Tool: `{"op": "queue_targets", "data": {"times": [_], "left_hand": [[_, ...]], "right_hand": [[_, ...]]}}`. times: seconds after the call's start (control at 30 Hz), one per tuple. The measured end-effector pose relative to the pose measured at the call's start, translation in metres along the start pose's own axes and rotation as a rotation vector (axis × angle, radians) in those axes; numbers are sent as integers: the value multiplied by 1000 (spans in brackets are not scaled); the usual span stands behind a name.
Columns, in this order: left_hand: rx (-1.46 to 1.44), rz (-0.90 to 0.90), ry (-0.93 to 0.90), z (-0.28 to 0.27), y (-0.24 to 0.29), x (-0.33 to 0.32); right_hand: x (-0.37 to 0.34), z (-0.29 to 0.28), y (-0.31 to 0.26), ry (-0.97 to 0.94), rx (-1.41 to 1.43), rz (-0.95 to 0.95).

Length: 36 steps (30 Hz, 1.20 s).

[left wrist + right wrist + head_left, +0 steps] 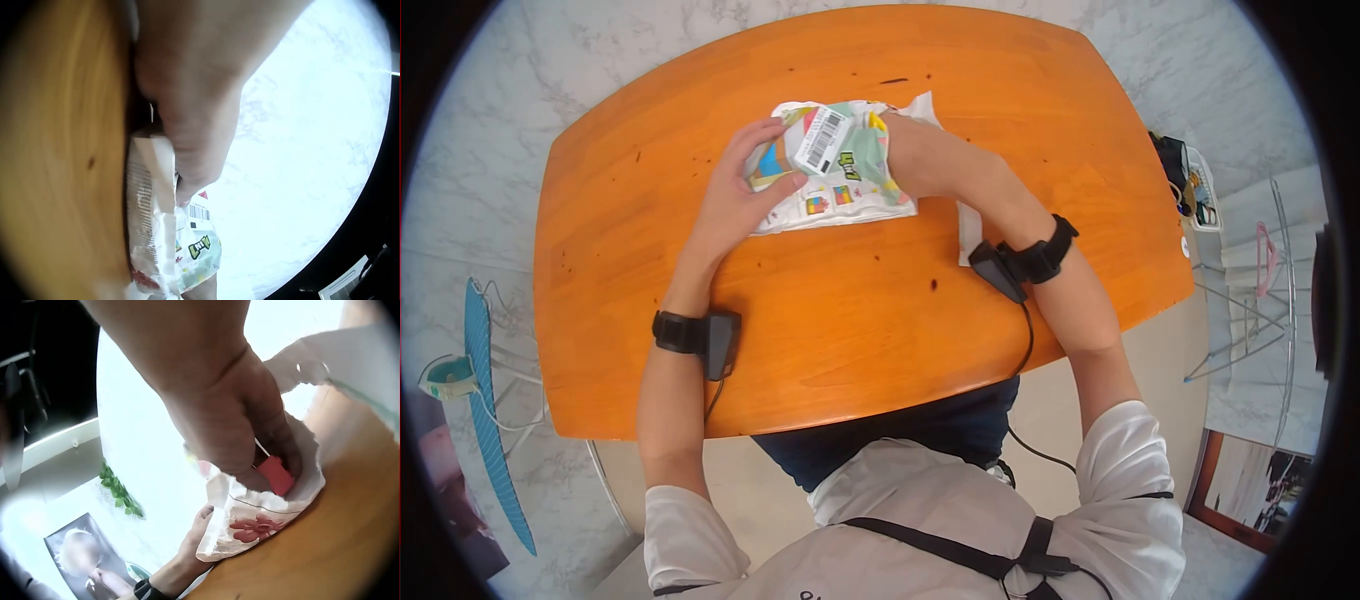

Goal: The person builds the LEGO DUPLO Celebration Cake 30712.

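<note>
A white printed plastic bag (870, 207) with a barcode label lies on the orange wooden table. At its left side, my left hand (740, 195) grips the bag, thumb over the printed face. My right hand (922, 158) reaches into the bag's torn right end, so its fingers are mostly hidden in the head view. Inside that ragged opening, in the right wrist view, the fingers of my right hand (237, 434) hold a small red plastic block (275, 476). The bag's other contents are hidden.
A torn white strip (969, 235) lies under my right forearm. Beyond the table's right edge stand a white basket (1203, 190) with dark items and a metal drying rack (1280, 290). A blue ironing board (490, 400) stands to the left.
</note>
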<state>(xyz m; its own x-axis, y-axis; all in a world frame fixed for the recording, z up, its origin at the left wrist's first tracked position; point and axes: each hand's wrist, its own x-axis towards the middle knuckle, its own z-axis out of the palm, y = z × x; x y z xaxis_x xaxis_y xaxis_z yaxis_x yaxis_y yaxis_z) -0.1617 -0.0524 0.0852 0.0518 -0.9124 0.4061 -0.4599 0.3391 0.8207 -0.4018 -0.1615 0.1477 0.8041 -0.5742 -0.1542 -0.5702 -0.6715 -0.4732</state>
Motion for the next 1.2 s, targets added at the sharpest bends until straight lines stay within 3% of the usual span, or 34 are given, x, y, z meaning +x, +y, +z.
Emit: {"op": "queue_targets", "data": {"times": [0.03, 0.1, 0.23, 0.33, 0.4, 0.53, 0.6, 0.63, 0.7, 0.83, 0.93, 1.0, 1.03, 1.1, 1.2], "left_hand": [[16, -3, 10, -3, -3, 0], [-192, -121, -43, -12, -7, 3], [-280, -251, -3, -25, -5, 4], [-354, -306, -20, -25, -4, 5], [-467, -342, 29, -26, -5, 5], [-593, -320, 60, -31, -11, 6], [-689, -247, 146, -35, -14, 7], [-683, -249, 149, -37, -14, 9], [-758, -248, 211, -37, -15, 10], [-694, -274, 257, -37, -2, 14], [-548, -265, 279, -45, 16, 20], [-251, -193, 174, -53, 23, 27], [-250, -196, 170, -53, 29, 31], [-34, -34, -8, -57, 44, 44], [8, -84, -80, -56, 73, 62]], "right_hand": [[3, 1, 3, 0, 2, -19], [10, 1, 13, -4, 113, -237], [-19, -33, -8, -72, 139, -235], [-19, -31, -1, -20, 360, -217], [-26, -42, -14, -115, 337, -271], [-28, -35, -22, -89, 328, -313], [-27, -26, -26, 162, 179, -481], [-24, -22, -26, 162, 184, -487], [-16, -14, -24, 191, -86, -335], [5, -12, 5, 115, -74, -396], [-1, -22, 15, 133, -1, -257], [-7, -32, 19, 159, 48, -154], [-8, -36, 21, 158, 52, -151], [-8, -42, 24, 40, -50, -3], [-8, -45, 35, 55, -89, 20]]}}
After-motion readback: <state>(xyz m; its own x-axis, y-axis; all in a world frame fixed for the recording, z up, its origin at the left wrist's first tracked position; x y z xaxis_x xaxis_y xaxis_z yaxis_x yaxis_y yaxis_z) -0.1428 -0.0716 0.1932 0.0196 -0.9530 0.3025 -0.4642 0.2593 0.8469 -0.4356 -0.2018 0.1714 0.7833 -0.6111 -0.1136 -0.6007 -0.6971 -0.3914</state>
